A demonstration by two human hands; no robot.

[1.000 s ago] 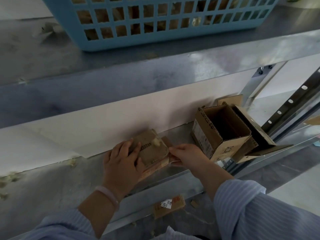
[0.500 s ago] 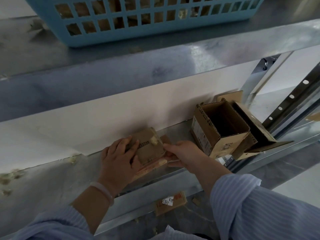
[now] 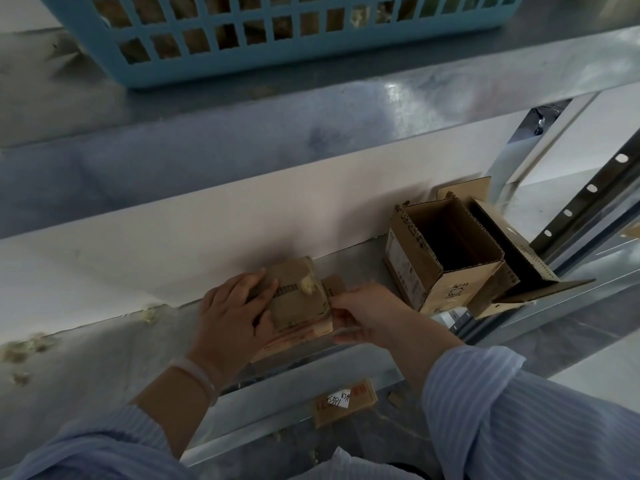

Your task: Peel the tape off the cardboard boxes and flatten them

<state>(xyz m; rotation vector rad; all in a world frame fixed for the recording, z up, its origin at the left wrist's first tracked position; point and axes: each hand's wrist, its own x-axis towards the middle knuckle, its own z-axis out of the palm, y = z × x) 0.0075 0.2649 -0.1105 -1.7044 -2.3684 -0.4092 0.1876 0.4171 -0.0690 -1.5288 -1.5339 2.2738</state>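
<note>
The blue basket (image 3: pixel 277 39), cut off above, holds unclear brown pieces; the open box (image 3: pixel 415 268) is dark inside. The left hand (image 3: pixel 235 317) presses straight fingers on the flattened box (image 3: pixel 298 306); the right hand (image 3: pixel 370 313) fingers pinch its edge.

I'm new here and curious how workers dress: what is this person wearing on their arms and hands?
The left hand and right hand are bare, no gloves or rings visible. A light blue, finely striped shirt sleeve covers each arm, the left sleeve and right sleeve, stopping short of the wrist. A pale, smooth bangle circles the left wrist.
</note>
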